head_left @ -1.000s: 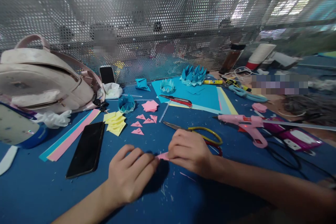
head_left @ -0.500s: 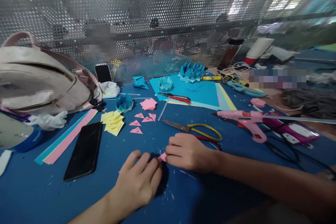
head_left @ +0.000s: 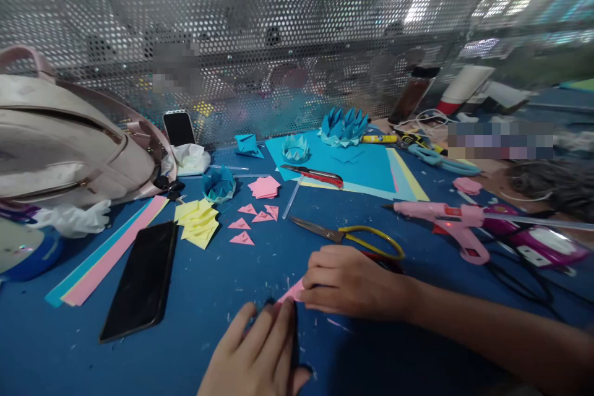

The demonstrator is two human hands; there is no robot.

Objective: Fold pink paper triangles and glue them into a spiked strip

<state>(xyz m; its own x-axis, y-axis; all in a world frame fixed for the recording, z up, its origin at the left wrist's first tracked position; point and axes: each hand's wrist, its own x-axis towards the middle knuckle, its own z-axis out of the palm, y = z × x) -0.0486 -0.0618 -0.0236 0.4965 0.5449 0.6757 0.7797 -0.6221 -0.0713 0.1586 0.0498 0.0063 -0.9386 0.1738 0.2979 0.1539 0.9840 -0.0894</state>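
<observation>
Both hands lie palm-down and close together, left hand [head_left: 260, 352] fingers extended, right hand [head_left: 348, 281] fingers curled.

A blue table [head_left: 69, 346] stands before a perforated metal screen [head_left: 278, 25]. At the left lies a pale backpack [head_left: 69, 142], with a black phone [head_left: 139, 281] and paper strips [head_left: 99, 257] near it. Yellow squares [head_left: 198, 221] and pink triangles [head_left: 253, 219] lie mid-table beside a small blue paper cup [head_left: 218, 184]. Yellow-handled scissors [head_left: 352, 236] lie just below a red cutter [head_left: 314, 175] on a blue sheet [head_left: 366, 167]. A blue paper flower [head_left: 342, 125] sits behind. A pink glue gun [head_left: 450, 223] lies at the right.
</observation>
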